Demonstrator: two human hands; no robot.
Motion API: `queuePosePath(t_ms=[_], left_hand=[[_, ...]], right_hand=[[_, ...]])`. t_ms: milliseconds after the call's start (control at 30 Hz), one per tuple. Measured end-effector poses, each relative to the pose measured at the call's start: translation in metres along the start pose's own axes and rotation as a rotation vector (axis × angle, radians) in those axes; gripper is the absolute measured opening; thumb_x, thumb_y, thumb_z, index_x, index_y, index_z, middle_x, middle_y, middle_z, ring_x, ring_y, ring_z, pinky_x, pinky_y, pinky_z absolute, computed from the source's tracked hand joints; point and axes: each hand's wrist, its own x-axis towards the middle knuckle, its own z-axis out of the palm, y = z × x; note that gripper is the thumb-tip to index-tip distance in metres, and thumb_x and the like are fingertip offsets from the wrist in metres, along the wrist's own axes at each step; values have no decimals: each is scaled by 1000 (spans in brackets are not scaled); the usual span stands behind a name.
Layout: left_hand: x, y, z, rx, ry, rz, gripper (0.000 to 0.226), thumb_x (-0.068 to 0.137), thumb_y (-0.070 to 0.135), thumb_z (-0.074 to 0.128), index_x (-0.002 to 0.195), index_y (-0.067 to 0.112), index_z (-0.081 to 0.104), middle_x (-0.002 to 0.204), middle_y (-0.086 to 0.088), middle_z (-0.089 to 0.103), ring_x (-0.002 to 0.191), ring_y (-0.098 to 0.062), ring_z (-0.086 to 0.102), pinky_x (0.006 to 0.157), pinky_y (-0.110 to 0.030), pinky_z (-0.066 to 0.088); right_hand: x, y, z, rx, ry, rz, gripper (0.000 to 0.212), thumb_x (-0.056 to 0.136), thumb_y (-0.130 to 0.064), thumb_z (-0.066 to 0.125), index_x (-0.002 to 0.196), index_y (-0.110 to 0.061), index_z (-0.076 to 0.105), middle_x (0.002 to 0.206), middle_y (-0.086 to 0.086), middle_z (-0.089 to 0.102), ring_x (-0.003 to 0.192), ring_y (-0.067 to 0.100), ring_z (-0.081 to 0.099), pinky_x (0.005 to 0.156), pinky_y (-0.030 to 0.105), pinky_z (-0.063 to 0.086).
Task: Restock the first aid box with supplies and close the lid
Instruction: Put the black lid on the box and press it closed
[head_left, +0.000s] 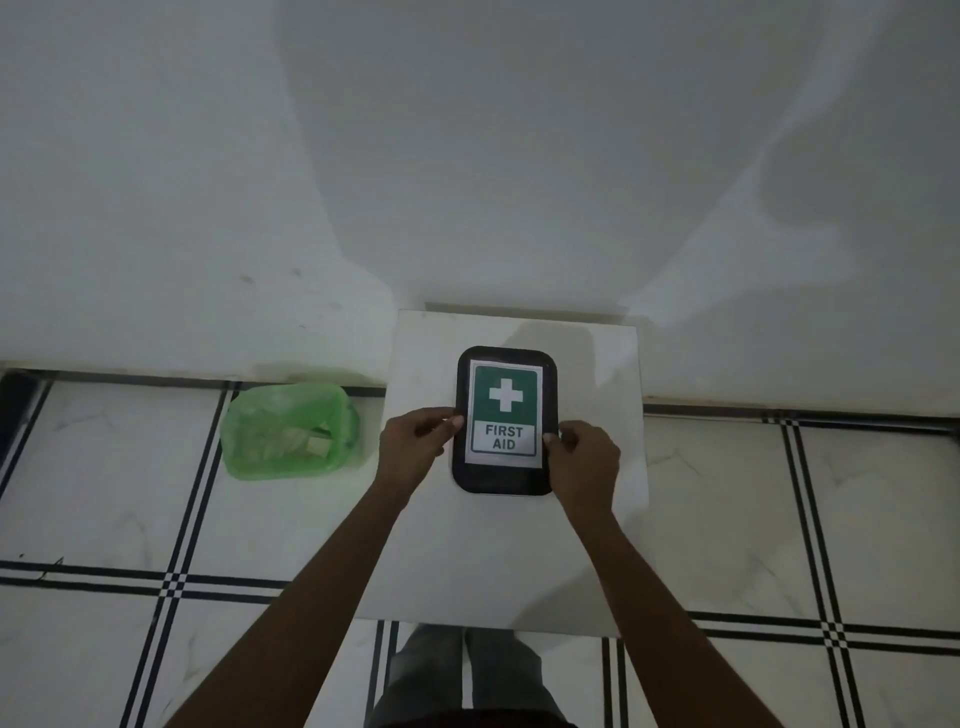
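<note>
A black first aid box (503, 480) with rounded corners lies flat on a small white table (498, 561). Its lid is down and carries a green and white label with a cross and the words FIRST AID. My left hand (415, 441) grips the box's left edge with thumb and fingers. My right hand (584, 457) pinches the right edge at about the same height. No loose supplies are visible on the table; the inside of the box is hidden.
A bin lined with a green bag (291, 431) stands on the tiled floor to the left of the table, with pale wrappers inside. A white wall (467, 156) rises right behind the table. My legs (467, 675) show below the table's near edge.
</note>
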Motion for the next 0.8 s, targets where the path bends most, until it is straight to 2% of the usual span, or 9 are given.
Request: queuePosePath(t_ms=[100,267,333,467,533,667,733,800], left_hand=[[4,2,4,60,30,25,23,80,23,73,99,9,74,92,-10,75,88,-26,70,77,-38,59],[17,3,10,110,55,-24,20,83,24,70,92,6,73,87,-16,74,85,-32,70,81,-48,59],[16,3,17,187,136,10,20,84,25,68,91,6,71,89,-14,73,85,-30,69,83,-47,58],[-4,5,38,310,287,102,22,91,17,58,102,0,64,101,-16,67,94,-27,61,84,-36,51],[-9,0,38,295,320,94,21,90,14,57,104,0,63,103,-16,66,95,-27,61,85,-38,53],[-6,-12,25,298,295,107,19,87,20,64,95,3,67,93,-13,71,85,-25,64,81,-40,55],[-3,-10,22,290,259,98,22,88,24,64,92,3,66,88,-9,69,80,-23,62,77,-37,55],[-2,-8,25,305,235,127,22,91,25,59,90,3,62,85,-6,64,76,-21,58,67,-29,51]], right_hand=[[7,3,0,23,-29,-3,22,84,-16,69,99,-1,70,94,16,72,83,28,67,85,33,53],[18,1,0,97,-29,58,25,79,-19,74,96,-1,71,92,15,73,80,26,68,84,31,53],[20,3,1,123,-40,73,26,79,-20,75,96,-2,71,92,15,74,79,25,67,82,29,52],[22,6,2,173,-58,104,28,76,-21,77,94,-2,70,91,14,73,73,19,62,78,27,52],[19,8,4,178,-62,91,26,75,-21,78,91,-3,70,89,13,73,72,17,61,75,25,51],[14,11,9,171,-37,89,25,76,-24,77,90,-4,69,86,10,72,71,18,62,73,24,50],[13,12,10,189,-24,91,24,77,-23,76,90,-4,68,83,7,69,70,18,61,70,23,50],[12,12,12,210,-10,66,19,80,-20,73,88,-4,63,81,7,66,71,19,60,68,24,51]])
